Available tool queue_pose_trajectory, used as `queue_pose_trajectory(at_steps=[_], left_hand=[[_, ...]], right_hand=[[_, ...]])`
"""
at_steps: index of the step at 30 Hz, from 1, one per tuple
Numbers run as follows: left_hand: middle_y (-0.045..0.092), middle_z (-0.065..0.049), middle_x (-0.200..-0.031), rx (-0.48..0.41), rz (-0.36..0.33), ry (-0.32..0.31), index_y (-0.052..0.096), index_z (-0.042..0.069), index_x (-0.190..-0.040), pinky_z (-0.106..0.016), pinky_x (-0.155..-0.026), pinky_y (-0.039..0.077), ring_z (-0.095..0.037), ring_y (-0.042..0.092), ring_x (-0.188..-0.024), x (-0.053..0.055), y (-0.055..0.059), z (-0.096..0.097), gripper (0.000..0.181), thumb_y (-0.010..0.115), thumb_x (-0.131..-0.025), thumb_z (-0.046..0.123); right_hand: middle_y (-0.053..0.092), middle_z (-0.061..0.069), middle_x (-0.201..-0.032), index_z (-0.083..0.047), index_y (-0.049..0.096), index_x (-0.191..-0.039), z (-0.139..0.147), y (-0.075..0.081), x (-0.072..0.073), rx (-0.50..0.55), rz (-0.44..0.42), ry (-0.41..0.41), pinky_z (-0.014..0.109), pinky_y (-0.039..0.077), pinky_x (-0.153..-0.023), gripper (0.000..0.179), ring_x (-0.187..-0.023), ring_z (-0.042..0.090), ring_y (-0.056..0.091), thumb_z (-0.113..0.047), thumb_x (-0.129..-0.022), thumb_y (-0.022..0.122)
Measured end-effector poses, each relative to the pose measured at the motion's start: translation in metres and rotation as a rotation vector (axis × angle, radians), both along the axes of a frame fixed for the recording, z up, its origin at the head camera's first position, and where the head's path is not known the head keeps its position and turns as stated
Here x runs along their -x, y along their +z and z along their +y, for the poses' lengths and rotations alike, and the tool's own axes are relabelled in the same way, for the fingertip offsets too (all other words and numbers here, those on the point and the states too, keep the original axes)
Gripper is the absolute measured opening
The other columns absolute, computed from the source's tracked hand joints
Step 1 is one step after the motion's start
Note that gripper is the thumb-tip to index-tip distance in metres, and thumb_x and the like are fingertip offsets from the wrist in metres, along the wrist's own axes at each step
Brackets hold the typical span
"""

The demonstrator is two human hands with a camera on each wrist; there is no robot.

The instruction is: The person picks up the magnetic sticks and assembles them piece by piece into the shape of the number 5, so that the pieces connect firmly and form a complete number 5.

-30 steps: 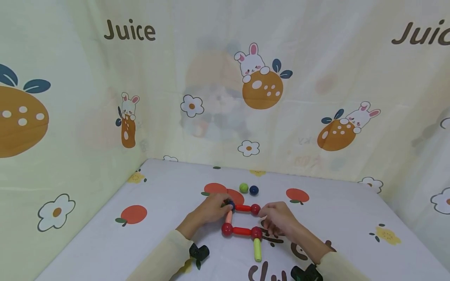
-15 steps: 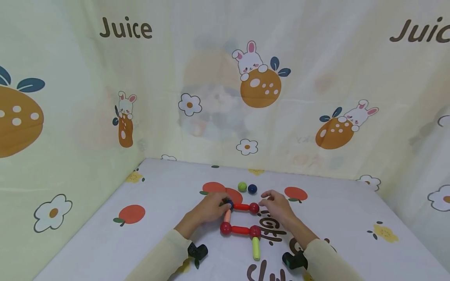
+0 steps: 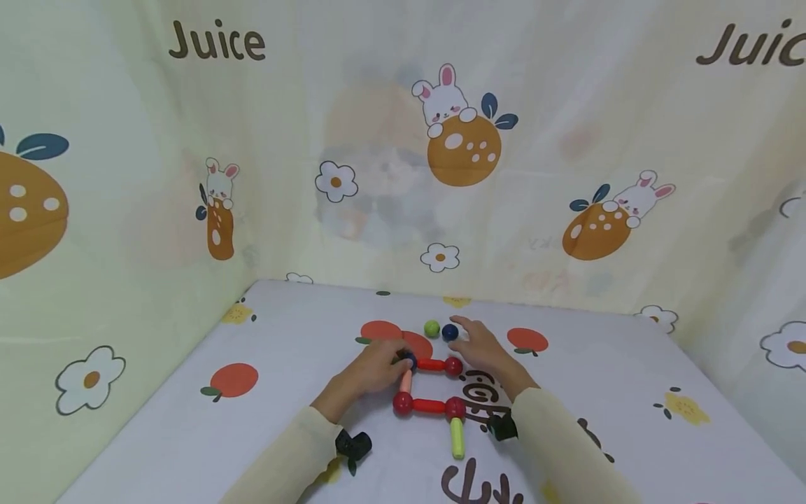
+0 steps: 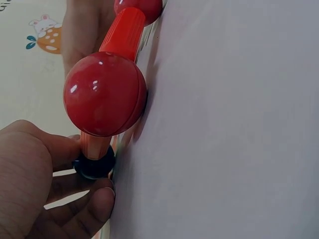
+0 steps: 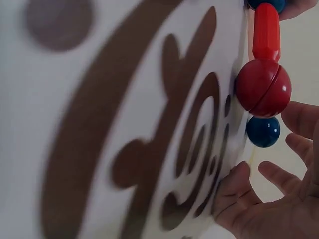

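Pinching the dark blue corner ball (image 3: 411, 361) at the far left of the toy assembly, the left hand (image 3: 380, 367) has its thumb and fingers around it; left wrist view confirms. Right grip is spread: right hand (image 3: 485, 348) is just right of the loose blue ball (image 3: 450, 332), fingers apart either side. Can't tell whether it touches.

Assembly is 4 balls and 4 rods on the bench (image 3: 585, 378), laid out as a U facing right. From the corner ball, the far red rod (image 3: 431, 365) runs right to the far red ball (image 3: 453, 366); the peach rod (image 3: 406, 382) runs near to the near-left red ball (image 3: 403, 403). From there the near red rod (image 3: 429, 406) goes right to the near-right red ball (image 3: 455, 407), and the yellow-green rod (image 3: 457, 439) points off it to the near side.

Beyond the assembly, 2 loose balls: the blue one, plus the green ball (image 3: 431, 328) just left of it. Bench cover is white with fruit prints and brown lettering. Both sleeves (image 3: 560, 448) cream, 1 black wrist unit (image 3: 354, 446) at each cuff. Bunny-print curtain (image 3: 277, 161) behind.
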State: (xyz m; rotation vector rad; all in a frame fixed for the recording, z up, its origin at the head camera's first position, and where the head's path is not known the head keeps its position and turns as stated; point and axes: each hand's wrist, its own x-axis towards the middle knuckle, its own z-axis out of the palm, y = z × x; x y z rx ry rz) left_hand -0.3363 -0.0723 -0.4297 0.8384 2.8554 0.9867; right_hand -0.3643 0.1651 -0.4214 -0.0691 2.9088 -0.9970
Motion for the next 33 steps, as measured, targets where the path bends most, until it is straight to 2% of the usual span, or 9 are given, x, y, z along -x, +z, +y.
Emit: queue_pose_trajectory(at_steps=[5, 11, 17, 23, 33], left_hand=[[0.070, 0.002, -0.108, 0.005, 0.011, -0.002, 0.071, 0.009, -0.122, -0.033, -0.092, 0.054, -0.012, 0.061, -0.098, 0.000, 0.001, -0.001, 0.025, 0.065, -0.100, 0.019], [0.069, 0.004, -0.107, 0.008, -0.001, 0.012, 0.070, 0.011, -0.122, -0.033, -0.092, 0.054, -0.012, 0.061, -0.098, 0.000, 0.001, -0.001, 0.025, 0.065, -0.100, 0.021], [0.069, 0.003, -0.107, 0.024, 0.005, 0.014, 0.070, 0.010, -0.122, -0.032, -0.091, 0.054, -0.012, 0.060, -0.097, 0.000, 0.000, -0.001, 0.025, 0.065, -0.100, 0.021], [0.068, 0.002, -0.108, 0.028, 0.002, 0.022, 0.070, 0.011, -0.123, -0.033, -0.091, 0.054, -0.013, 0.060, -0.097, 0.002, 0.002, 0.001, 0.026, 0.065, -0.100, 0.021], [0.068, 0.000, -0.109, 0.010, -0.009, 0.012, 0.069, 0.007, -0.124, -0.034, -0.092, 0.054, -0.015, 0.060, -0.098, -0.001, 0.002, 0.001, 0.026, 0.064, -0.101, 0.019]], right_hand=[[0.037, 0.020, -0.157, -0.017, 0.039, -0.156, -0.005, 0.005, 0.006, -0.073, -0.014, 0.036, 0.062, 0.035, -0.112, 0.062, -0.145, 0.041, 0.033, -0.026, -0.100, 0.062], [0.041, 0.022, -0.155, -0.016, 0.042, -0.154, -0.007, 0.012, 0.006, -0.072, -0.067, 0.036, 0.062, 0.036, -0.111, 0.060, -0.142, 0.042, 0.037, -0.024, -0.099, 0.065], [0.048, 0.021, -0.146, -0.022, 0.047, -0.145, -0.006, 0.012, 0.011, -0.074, -0.100, 0.023, 0.058, 0.045, -0.104, 0.050, -0.129, 0.038, 0.047, -0.023, -0.099, 0.066], [0.057, 0.017, -0.131, -0.016, 0.055, -0.135, -0.005, 0.011, 0.018, -0.108, -0.095, 0.023, 0.047, 0.054, -0.093, 0.041, -0.115, 0.034, 0.053, -0.018, -0.096, 0.069], [0.057, 0.018, -0.131, -0.012, 0.057, -0.132, -0.002, 0.011, 0.011, -0.091, -0.056, 0.024, 0.048, 0.052, -0.096, 0.039, -0.115, 0.034, 0.054, -0.018, -0.096, 0.069]])
